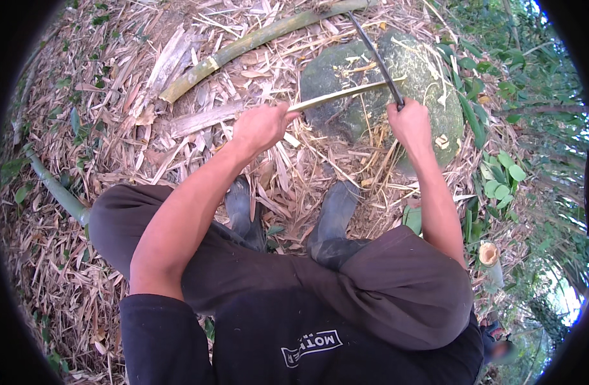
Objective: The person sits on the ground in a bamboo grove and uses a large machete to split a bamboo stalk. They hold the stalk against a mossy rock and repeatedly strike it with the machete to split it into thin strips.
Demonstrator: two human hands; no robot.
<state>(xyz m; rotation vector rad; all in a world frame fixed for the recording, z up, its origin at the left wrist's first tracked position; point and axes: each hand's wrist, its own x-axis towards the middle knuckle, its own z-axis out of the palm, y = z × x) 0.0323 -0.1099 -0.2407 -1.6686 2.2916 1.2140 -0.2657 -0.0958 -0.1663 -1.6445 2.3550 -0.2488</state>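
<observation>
My left hand (259, 130) is closed around the near end of a thin greenish-yellow bamboo strip (336, 96), which points right over a mossy rock (432, 122). In my right hand (411, 123) is the handle of a machete (371, 48), its long dark blade slanting up and away to the left. Near its far end the strip crosses the blade, just above my right fist. Whether the edge bites into the strip I cannot tell. Pale shavings lie on the rock below.
A green bamboo pole (256, 42) lies across the ground ahead. Another pole (57, 183) runs beside my left knee, and a cut bamboo end (489, 254) stands at my right. My boots (336, 215) rest among dry leaf litter. Green plants (499, 176) grow on the right.
</observation>
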